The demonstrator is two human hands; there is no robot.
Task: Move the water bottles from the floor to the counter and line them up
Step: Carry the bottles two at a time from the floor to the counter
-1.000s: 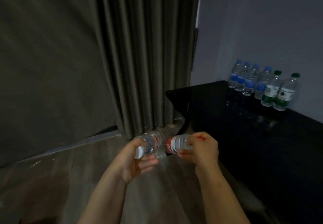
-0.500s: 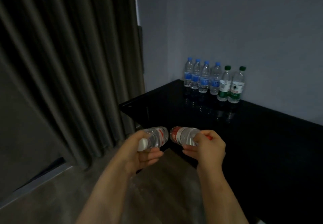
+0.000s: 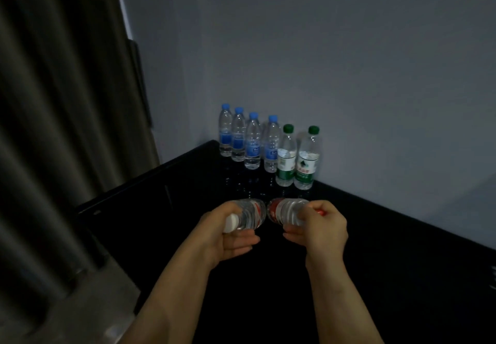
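I hold two water bottles up in the air, above the black counter. The white-capped bottle lies on its side in my left hand. My fingers curl round it near the cap. The red-capped bottle lies on its side too. My right hand wraps round its top end. The bottoms of the two bottles point at each other and almost touch.

Farther back on the counter, six bottles stand up in a row by the wall. There are four blue-capped bottles, then two green-capped bottles on the right. A dark curtain hangs on the left, and I can see some floor below it.
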